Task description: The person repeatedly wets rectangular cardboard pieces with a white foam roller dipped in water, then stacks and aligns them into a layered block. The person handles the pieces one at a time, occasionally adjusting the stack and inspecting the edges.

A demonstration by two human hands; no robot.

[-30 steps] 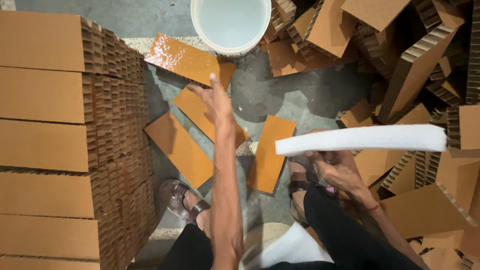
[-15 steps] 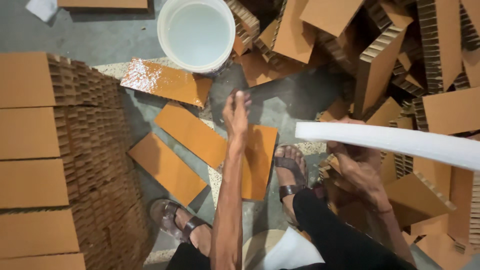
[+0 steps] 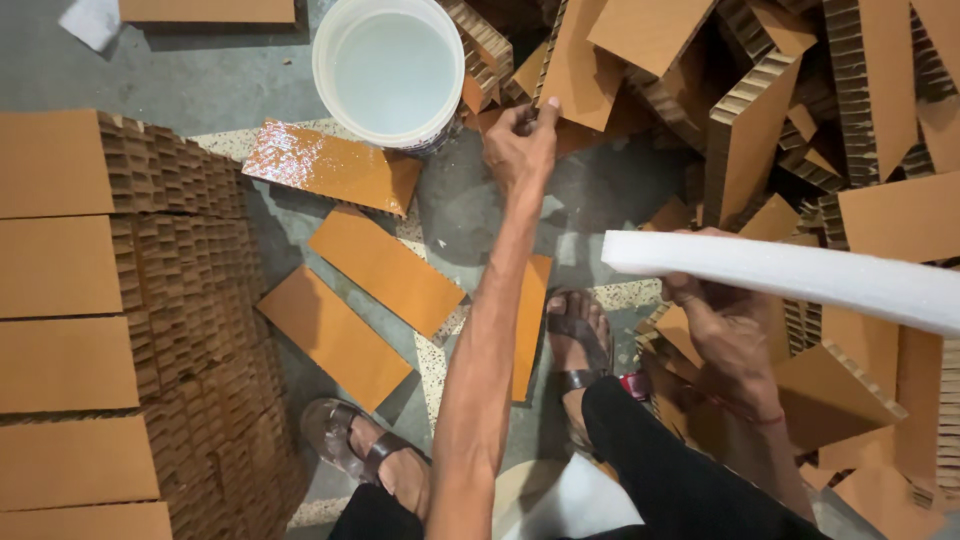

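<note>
Your left hand (image 3: 520,150) pinched a cardboard piece (image 3: 552,55) just beside the bucket (image 3: 390,70); your right hand (image 3: 725,330) gripped a foam strip (image 3: 790,275). Pulling carelessly could have tipped the bucket or toppled the pile (image 3: 760,120).

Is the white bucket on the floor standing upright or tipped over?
Upright. The white bucket shows its full round rim from above, and pale liquid lies level inside it. The left hand is beside it.
</note>
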